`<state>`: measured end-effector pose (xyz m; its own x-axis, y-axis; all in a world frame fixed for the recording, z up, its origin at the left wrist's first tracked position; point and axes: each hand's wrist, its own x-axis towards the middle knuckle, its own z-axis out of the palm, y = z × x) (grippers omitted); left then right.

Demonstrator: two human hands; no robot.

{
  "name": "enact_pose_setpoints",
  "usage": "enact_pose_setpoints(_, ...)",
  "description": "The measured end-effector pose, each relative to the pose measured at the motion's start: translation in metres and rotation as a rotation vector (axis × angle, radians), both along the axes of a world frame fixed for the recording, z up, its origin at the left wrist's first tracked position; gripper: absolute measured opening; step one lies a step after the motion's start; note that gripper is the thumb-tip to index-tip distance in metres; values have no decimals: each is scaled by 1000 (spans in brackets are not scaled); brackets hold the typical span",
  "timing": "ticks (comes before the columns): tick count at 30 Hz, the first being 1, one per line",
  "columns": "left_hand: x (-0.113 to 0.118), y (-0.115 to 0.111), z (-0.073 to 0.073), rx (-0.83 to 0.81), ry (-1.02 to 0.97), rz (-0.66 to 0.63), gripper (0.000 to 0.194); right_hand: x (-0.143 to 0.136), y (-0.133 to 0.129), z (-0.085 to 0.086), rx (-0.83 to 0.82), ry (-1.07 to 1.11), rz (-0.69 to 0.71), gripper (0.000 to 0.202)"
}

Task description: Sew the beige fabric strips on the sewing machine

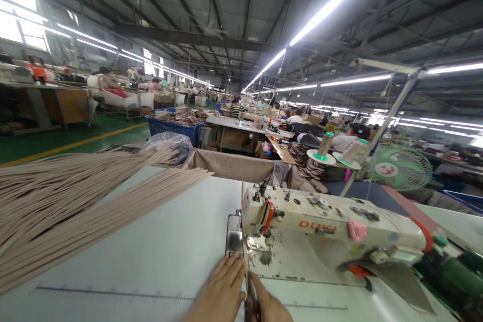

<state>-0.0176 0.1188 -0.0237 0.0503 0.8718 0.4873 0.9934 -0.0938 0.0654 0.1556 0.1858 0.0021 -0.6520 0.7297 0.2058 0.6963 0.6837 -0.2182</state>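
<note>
Left hand (221, 289): flat, unclenched, apparently steadying the narrow strip (246, 262).
Right hand (269, 304): curled alongside; grasp cannot be told.
Strip bundle (113, 214): left tabletop (181, 231), likely for easy reach.

The person's left hand (222, 289) lies flat, palm down, on the white worktop (177, 234), near the front end of the sewing machine (328, 240). The right hand (268, 302) is just beside it, with its fingers near a dark thing which is not clear to see. A narrow beige strip (245, 262) runs between both hands. Many long beige strips (109, 216) are spread at the left. Beyond the machine stand two thread cones (324, 146) and a green fan (402, 166).
</note>
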Motion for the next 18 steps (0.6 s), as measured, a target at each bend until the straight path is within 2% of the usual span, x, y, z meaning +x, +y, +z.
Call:
enact_pose_setpoints(3, 5, -7, 20, -114, -87, 15, 59, 9, 2, 20, -36, 47, 3, 51)
enact_pose_setpoints(7, 4, -6, 39, -208, -122, 5, 54, 12, 9, 36, -24, 25, -123, 49)
enact_pose_setpoints(10, 0, -2, 44, -236, -129, 13, 52, 12, 9, 35, 3, 49, -119, 45)
enact_pose_setpoints(18, -8, 6, 45, -214, -134, 25, 47, 17, 3, 26, 78, 163, -55, 46)
